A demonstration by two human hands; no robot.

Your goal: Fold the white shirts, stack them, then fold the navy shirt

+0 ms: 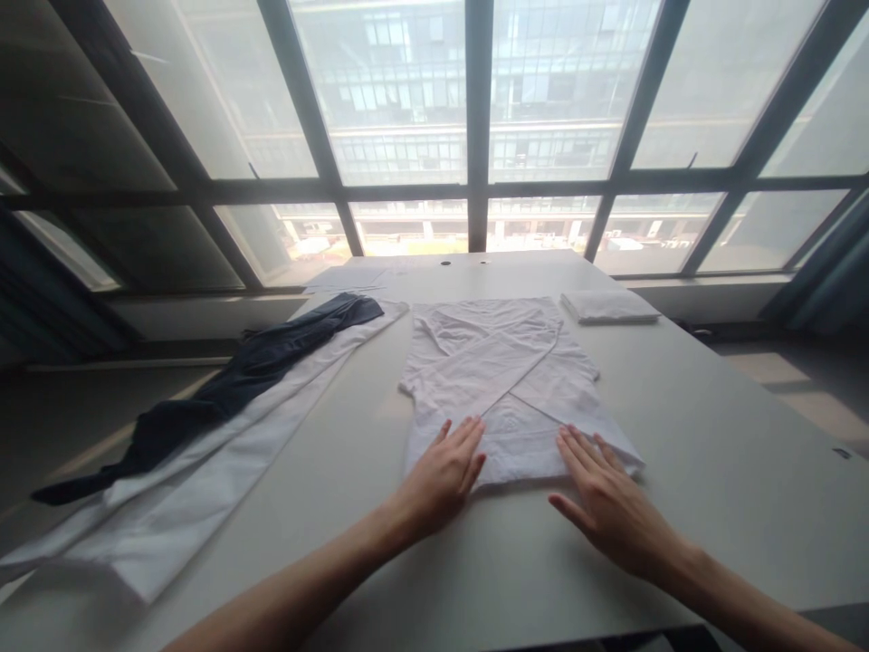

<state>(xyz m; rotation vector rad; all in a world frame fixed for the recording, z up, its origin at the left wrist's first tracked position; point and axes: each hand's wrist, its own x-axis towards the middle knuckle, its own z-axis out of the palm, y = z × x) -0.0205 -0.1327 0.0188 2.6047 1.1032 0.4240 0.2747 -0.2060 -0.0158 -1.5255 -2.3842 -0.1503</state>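
A white shirt (502, 362) lies on the table with its sleeves crossed over the body and its near edge folded up in a band. My left hand (444, 471) rests flat on the near left part of that band, fingers stretched out. On the near right part lies my right hand (601, 493), its fingers extended and the thumb spread away over the tabletop. Neither hand grips the cloth. Small wrinkles show across the shirt's far half.
The white table (733, 507) reaches to the windows. At its left side lie a dark garment (237, 380) and a long white garment (224, 484), hanging over the edge. A folded white cloth (609, 306) sits at the back right, and pale sheets (349, 276) lie at the back left.
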